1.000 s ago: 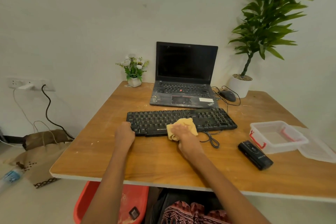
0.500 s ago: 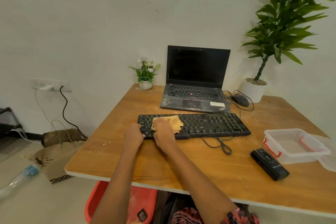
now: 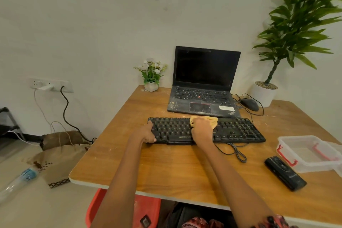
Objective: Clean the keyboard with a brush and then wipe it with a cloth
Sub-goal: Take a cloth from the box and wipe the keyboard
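Black keyboard (image 3: 231, 131) flat on desk, yellow cloth (image 3: 211, 120) bunched on its middle keys.

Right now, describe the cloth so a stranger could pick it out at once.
On the wooden table, find the black keyboard lying in front of the open laptop. The cloth lies on its far key rows near the middle, under the right hand. It is the only soft yellow thing among black devices.

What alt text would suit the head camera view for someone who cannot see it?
A person's right hand presses a yellow cloth on a black keyboard while the left hand holds its left end. Behind it on the wooden table stands an open laptop.
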